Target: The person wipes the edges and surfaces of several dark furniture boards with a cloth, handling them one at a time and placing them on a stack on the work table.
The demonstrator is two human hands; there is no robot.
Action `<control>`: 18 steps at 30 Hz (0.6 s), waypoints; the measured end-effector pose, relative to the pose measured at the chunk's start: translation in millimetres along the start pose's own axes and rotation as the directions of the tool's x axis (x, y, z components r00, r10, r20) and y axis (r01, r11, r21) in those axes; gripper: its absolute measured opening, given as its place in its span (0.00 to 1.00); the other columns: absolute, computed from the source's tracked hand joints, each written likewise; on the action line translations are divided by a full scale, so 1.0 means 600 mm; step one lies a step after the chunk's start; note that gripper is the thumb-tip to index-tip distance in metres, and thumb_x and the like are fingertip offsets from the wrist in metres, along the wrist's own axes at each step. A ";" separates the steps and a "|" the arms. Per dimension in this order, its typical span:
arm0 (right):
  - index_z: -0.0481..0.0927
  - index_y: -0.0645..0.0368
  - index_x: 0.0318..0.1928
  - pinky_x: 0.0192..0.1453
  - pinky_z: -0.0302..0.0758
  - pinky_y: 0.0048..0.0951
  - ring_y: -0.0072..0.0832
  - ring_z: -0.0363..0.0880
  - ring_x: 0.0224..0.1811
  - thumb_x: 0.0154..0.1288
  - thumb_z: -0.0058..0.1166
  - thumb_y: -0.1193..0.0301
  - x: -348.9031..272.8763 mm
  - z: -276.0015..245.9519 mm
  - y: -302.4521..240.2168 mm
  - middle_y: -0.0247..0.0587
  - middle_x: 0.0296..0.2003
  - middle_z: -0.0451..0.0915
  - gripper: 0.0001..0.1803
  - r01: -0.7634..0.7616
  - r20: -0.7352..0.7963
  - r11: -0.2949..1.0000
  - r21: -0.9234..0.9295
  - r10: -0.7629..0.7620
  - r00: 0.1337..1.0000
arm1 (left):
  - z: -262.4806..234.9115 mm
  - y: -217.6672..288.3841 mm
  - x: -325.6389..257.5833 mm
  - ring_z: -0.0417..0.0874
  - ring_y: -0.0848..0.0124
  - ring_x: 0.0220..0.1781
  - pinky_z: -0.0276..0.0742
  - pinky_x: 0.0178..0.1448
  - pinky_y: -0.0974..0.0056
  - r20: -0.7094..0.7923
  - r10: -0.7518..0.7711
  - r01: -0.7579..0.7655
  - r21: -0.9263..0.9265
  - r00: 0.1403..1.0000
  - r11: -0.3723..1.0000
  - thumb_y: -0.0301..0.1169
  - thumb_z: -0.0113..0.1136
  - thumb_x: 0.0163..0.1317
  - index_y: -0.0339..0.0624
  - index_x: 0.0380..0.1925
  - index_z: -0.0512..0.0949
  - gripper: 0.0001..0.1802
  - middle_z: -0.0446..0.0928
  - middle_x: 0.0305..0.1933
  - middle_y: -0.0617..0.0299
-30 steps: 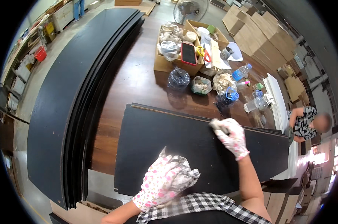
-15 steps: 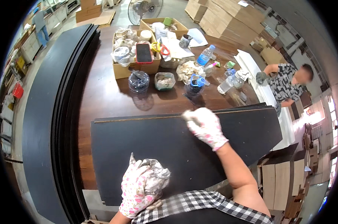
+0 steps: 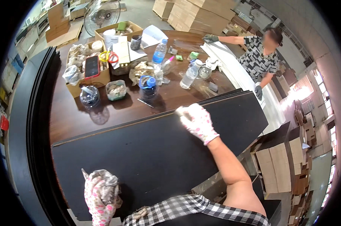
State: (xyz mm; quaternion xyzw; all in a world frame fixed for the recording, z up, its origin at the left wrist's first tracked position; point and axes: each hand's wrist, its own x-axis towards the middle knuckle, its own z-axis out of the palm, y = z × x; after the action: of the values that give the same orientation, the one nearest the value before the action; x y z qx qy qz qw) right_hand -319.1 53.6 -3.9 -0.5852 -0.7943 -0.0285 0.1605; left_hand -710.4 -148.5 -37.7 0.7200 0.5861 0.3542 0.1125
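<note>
A black board (image 3: pixel 151 150) lies across the near part of the brown table, on top of other dark boards. My left hand (image 3: pixel 99 205), in a white glove with pink flowers, is closed around a crumpled grey-white rag (image 3: pixel 109 184) at the board's near left. At the board's far edge is my right hand (image 3: pixel 196 123), in a matching glove, with its fingers curled closed. Its fingertips look brownish and blurred; I cannot make out what they hold, if anything.
Behind the board stand a blue-handled jug (image 3: pixel 148 87), a water bottle (image 3: pixel 191 74), a plastic tub (image 3: pixel 116 90) and a box of rags (image 3: pixel 78 89) with a phone (image 3: pixel 92 67) on it. Dark panels (image 3: pixel 18 132) stand left. A co-worker (image 3: pixel 258 56) touches white boards (image 3: pixel 234 71) at right.
My view has swung to the right, so the table's things sit further left. My right hand is further right along the board's edge. The co-worker's arm now stretches along the white boards.
</note>
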 end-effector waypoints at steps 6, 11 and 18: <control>0.86 0.52 0.41 0.49 0.80 0.39 0.40 0.84 0.43 0.59 0.68 0.65 -0.050 -0.049 0.310 0.39 0.37 0.83 0.10 -0.089 -0.188 0.994 0.058 0.098 0.977 | 0.103 0.095 0.061 0.73 0.44 0.68 0.69 0.72 0.45 0.049 -0.038 0.029 0.164 0.998 0.986 0.32 0.75 0.44 0.41 0.54 0.77 0.33 0.75 0.62 0.50; 0.87 0.51 0.39 0.45 0.81 0.41 0.40 0.84 0.38 0.62 0.68 0.64 -0.068 -0.099 0.546 0.43 0.34 0.83 0.08 -0.213 -0.190 0.973 0.086 0.226 0.955 | 0.237 0.217 0.151 0.75 0.44 0.65 0.70 0.70 0.46 0.089 -0.033 0.023 0.113 0.995 0.993 0.33 0.74 0.45 0.42 0.52 0.78 0.30 0.75 0.60 0.49; 0.88 0.53 0.45 0.51 0.81 0.36 0.36 0.87 0.46 0.63 0.67 0.63 -0.110 -0.155 0.873 0.43 0.40 0.88 0.13 -0.385 -0.128 0.903 0.192 0.412 0.902 | 0.362 0.380 0.231 0.75 0.46 0.66 0.69 0.72 0.48 0.070 0.022 -0.034 0.166 0.997 0.986 0.32 0.72 0.57 0.44 0.52 0.82 0.22 0.75 0.62 0.50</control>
State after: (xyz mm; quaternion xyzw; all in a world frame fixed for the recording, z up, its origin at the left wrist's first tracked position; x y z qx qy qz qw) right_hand 210.4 135.5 -9.6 -0.7161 -0.6411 0.0213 0.2751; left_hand -387.9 -31.0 -10.7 0.7467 0.5993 0.2807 0.0667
